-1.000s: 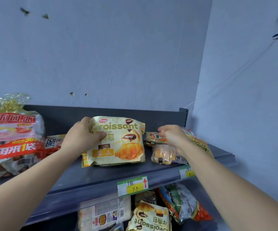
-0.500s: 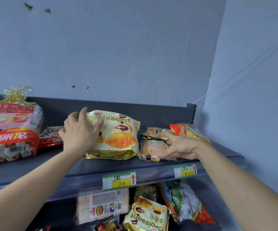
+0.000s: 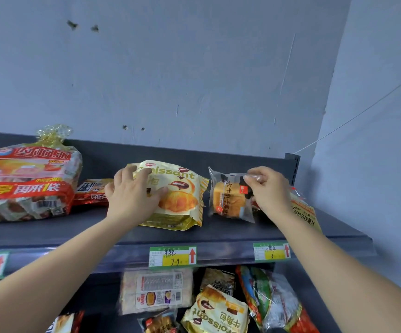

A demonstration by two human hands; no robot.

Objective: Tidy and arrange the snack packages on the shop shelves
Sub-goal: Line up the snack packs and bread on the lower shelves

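Observation:
A gold croissant bag (image 3: 182, 195) leans back on the dark top shelf (image 3: 230, 234). My left hand (image 3: 132, 193) lies flat on the bag's left half with fingers spread. To its right a clear-wrapped bread package (image 3: 228, 198) stands upright. My right hand (image 3: 266, 188) pinches that package's top right corner. Behind my right wrist lies a yellow and red chip bag (image 3: 305, 212), partly hidden.
A large red and clear cake bag (image 3: 26, 183) fills the shelf's left end, with a flat red pack (image 3: 94, 192) beside it. Price tags (image 3: 173, 257) line the shelf edge. The lower shelf holds several packages, among them another croissant bag (image 3: 216, 311). A wall closes the right side.
My right hand has stood the bread package upright from lying flat and now holds its top corner. My left hand stays pressed on the croissant bag, which leans further back.

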